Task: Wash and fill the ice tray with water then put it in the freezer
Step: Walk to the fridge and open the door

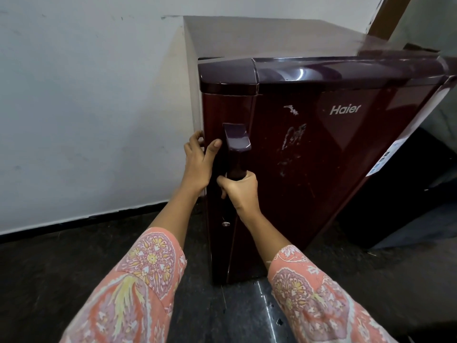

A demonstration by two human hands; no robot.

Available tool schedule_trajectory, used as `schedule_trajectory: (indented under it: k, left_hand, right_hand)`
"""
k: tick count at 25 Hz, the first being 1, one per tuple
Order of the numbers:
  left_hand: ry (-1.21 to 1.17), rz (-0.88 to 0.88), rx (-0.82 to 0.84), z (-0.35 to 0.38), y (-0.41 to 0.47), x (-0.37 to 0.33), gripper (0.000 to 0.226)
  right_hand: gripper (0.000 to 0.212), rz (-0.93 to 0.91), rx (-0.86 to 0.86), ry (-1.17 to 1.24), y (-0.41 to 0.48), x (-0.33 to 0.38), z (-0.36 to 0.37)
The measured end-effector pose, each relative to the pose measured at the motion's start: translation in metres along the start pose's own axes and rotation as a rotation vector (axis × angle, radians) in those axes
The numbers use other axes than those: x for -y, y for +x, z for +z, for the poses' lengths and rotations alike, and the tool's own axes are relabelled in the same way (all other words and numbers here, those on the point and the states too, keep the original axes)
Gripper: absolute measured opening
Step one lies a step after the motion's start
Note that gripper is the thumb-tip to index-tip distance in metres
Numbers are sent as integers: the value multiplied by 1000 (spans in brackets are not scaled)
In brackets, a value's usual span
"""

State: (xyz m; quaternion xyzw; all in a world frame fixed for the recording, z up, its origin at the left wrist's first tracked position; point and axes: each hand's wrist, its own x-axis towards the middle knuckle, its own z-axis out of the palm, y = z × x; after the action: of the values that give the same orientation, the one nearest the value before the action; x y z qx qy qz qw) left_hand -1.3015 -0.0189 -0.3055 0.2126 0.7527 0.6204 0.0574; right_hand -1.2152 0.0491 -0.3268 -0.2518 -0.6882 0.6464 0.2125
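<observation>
A dark red Haier fridge (321, 149) stands against the wall with its door shut or nearly shut. My right hand (238, 191) grips the lower part of the dark door handle (237, 147). My left hand (197, 162) holds the door's left edge, its fingers curled round the edge and its thumb lying on the door front beside the handle. No ice tray is in view.
A white wall (86, 107) runs along the left, with a black skirting strip at its foot. The floor (61, 263) is dark speckled stone. A black unit (408, 199) stands close to the fridge on its right side. A keyhole (225, 224) sits below the handle.
</observation>
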Motion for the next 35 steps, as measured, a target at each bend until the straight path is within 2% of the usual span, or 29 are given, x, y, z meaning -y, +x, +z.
schedule_trajectory:
  k: [6,10,14,22,28,31,33,35]
  left_hand:
    - [58,51,-28,3,-40,0,109]
    - [111,54,-59,14,-88,-11,93]
    - [201,22,-54,27,-134,-19,109]
    - [409,39,-186,70,-216,-47,112]
    - [493,89,-197,101,-271,-69,94]
    - [524,89,-202,121,-295,-78,87]
    - [535,94,-213,134,-311,-82,85]
    - [545,113,-216,149,-328,-87,85]
  right_hand:
    - [18,-52,17,19,-33,-3,-21]
    - [24,-33,7,-5,-72,-1,-49]
    - [23,-10,0,-39,-108,-2,-83]
    - [20,-7,-75,-37,-170,-1,-143]
    - [7,-54,-137,-27,-206,-7,-188]
    - [11,-64,-178,-65,-221,-10,-213]
    - [21,-79,-208,-92,-231,-13,-231]
    - [17,-99,-222,-112,-239,-18,-249]
